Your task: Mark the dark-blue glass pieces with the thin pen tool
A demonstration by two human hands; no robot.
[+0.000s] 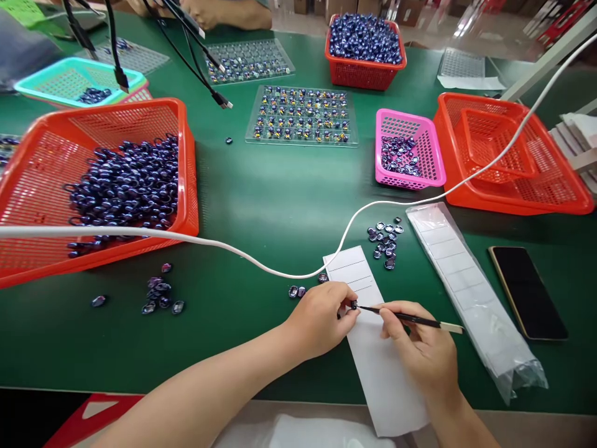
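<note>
My left hand [321,316] pinches a small dark shiny piece [354,305] between thumb and forefinger, above a white paper strip [380,379] with ruled lines. In my right hand [422,348] is a pair of black tweezers [410,318], its tip touching or very near that piece. A few dark oval pieces [293,291] lie just left of the strip. Beyond my right hand is a loose cluster of similar dark pieces [390,236]. Whether the tweezers' tips grip anything is too small to tell.
A white cable [242,254] crosses the table. Left stands a red basket [190,168] of dark rings, with loose pieces [163,287] before it. A pink basket [431,149], a filled tray [301,115], a bagged paper stack [459,267] and a phone [527,292] surround the workspace. Another person's arm [233,14] rests opposite.
</note>
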